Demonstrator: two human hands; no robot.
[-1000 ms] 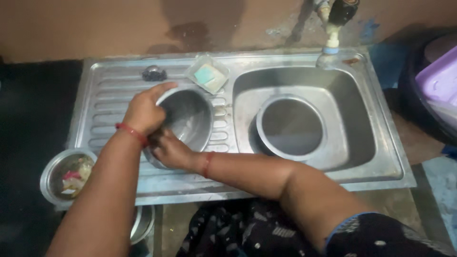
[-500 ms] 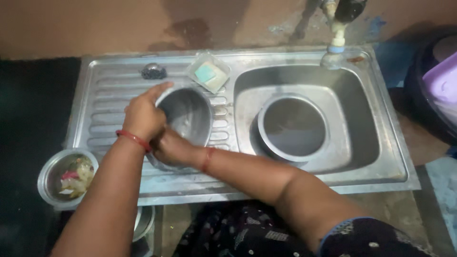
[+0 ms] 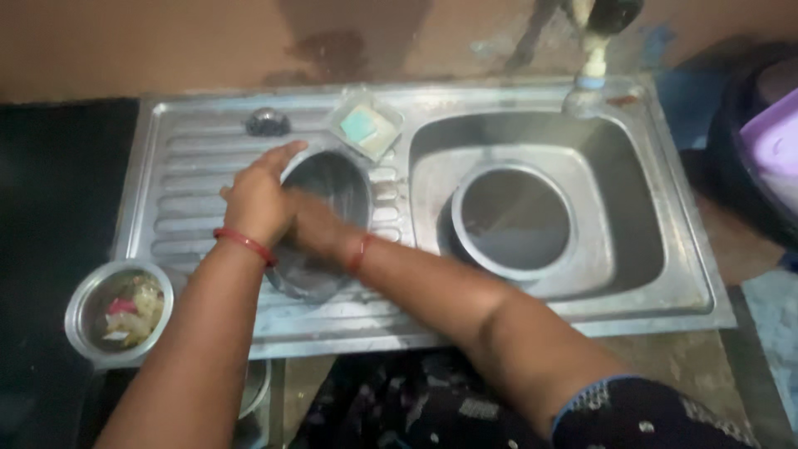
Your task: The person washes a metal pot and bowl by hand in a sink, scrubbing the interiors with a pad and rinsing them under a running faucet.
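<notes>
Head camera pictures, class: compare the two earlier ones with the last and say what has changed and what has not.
The right hand has moved from the near rim of the steel pot to deeper inside it. The left hand keeps its grip on the pot's left rim. The pot stays on the draining board; the big bowl in the sink, the soap dish and the scraps bowl have not moved.

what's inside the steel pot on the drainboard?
The right hand reaches inside the steel pot, which the left hand grips by the rim. Bare steel wall shows; whatever that hand holds, and the bottom, are hidden.
</notes>
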